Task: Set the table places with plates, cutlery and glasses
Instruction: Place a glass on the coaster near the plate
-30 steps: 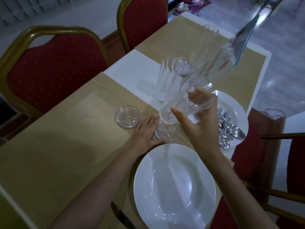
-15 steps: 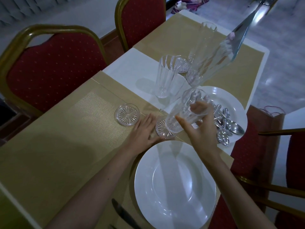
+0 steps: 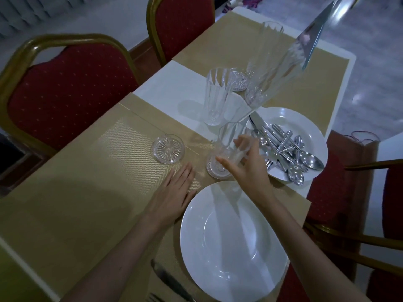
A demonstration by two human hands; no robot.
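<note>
A tall, clear ribbed drinking glass (image 3: pixel 231 143) stands upright on a small round cut-glass coaster (image 3: pixel 218 169) on the gold woven placemat (image 3: pixel 91 182) of the counter (image 3: pixel 174 83), just beyond the rim of a large round white dinner plate (image 3: pixel 234 243). The right hand (image 3: pixel 246 164) grips it low on its side, thumb on the near face and fingers (image 3: pixel 243 141) curled round the far face. The left hand (image 3: pixel 174 194) lies flat on the placemat just left of that coaster, its fingers straight and close together, holding nothing. A second matching glass coaster (image 3: pixel 168 148) sits empty further left. Behind, another tall ribbed glass (image 3: pixel 217 95) stands alone on the white strip between mats, near a tilted stack of nested clear glasses (image 3: pixel 265 66) and a third coaster (image 3: pixel 238 79). To the right, a white deep plate (image 3: pixel 305 125) carries a heap of steel spoons, forks and knives (image 3: pixel 287 149). Two red-upholstered chairs with gold frames (image 3: pixel 65 88) face the far side of the counter.
</note>
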